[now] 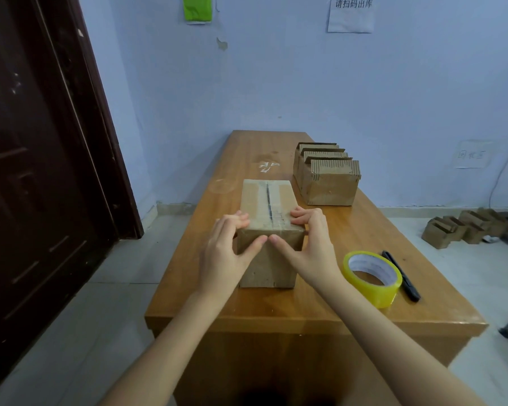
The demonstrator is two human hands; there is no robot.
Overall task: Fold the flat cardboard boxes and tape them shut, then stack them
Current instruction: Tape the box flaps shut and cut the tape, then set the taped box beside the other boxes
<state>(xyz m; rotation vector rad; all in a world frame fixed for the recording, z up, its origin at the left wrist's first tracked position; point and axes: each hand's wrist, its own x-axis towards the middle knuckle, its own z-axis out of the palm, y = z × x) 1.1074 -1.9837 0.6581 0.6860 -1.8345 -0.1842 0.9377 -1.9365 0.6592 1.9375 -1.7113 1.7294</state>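
Left hand [226, 244] and right hand [305, 241] clasp the matte cardboard box [266, 200] (clear-taped seam), thumbs touching.

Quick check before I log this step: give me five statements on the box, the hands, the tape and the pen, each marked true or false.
1. Both hands press on the near end of the box. True: the left hand and the right hand sit at its near top edge, thumbs on the front face.
2. Clear tape already runs along the top seam. True.
3. The tape roll lies left of the box. False: it lies to the right, on the table.
4. The right hand holds the black pen. False: the pen lies on the table beside the roll.
5. The stack of cardboard pieces stands on the floor. False: it stands on the table, far right.
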